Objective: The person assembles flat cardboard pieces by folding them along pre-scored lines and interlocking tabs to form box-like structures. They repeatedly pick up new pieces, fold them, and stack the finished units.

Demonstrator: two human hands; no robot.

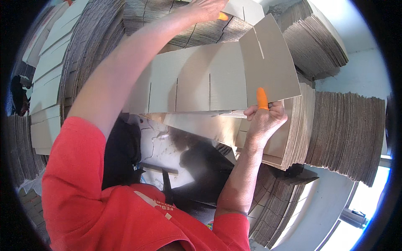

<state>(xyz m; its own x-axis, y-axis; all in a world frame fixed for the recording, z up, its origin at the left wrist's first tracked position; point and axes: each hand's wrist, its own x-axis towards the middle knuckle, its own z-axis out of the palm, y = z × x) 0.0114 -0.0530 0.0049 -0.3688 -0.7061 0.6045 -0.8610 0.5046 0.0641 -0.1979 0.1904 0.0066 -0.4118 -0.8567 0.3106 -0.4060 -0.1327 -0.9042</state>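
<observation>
Right hand point(270, 115) is clamping the near right corner of a long, pale-tan slotted cardboard sheet point(194, 81), which is stretching leftward from it; left hand point(208, 8) is sitting past the far edge, grip unclear.

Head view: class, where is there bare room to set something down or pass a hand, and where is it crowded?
The stained pale surface has a bare patch below the slotted cardboard, above the red shirt, beside a dark shape; a hand could probably pass there. Crowded: stacks on the left, far stack, stacks on the right.
</observation>
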